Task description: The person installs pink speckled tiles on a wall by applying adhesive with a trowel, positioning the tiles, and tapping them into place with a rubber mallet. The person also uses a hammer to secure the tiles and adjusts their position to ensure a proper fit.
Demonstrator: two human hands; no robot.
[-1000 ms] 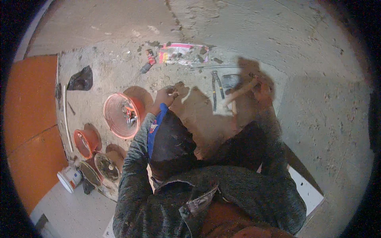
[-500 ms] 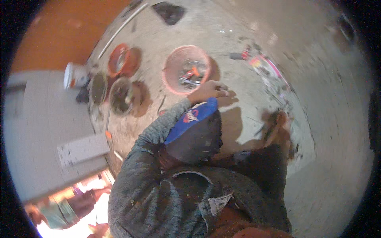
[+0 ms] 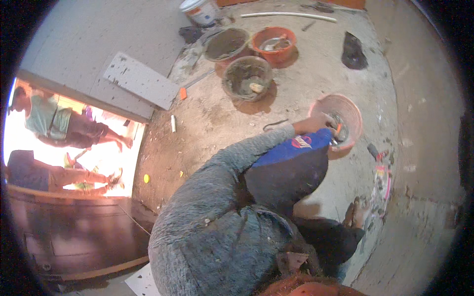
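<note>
The pink bucket [image 3: 352, 112] is set near the right edge of the floor [image 3: 210, 126], with tools [image 3: 339, 132] left inside. The left hand [image 3: 323, 121] is held over its rim — whether spread or clamped on something cannot be told — and nothing is seen lifted clear yet. The right hand [image 3: 362, 216] is placed by the same edge, its grip unclear. Toward the far edge, an orange bucket [image 3: 277, 60] is flanked by two grey buckets [image 3: 235, 85].

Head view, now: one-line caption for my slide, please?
Left hand at the mouth of a pinkish plastic bucket, jumbled items inside; orange bucket and black bag beyond.
</note>
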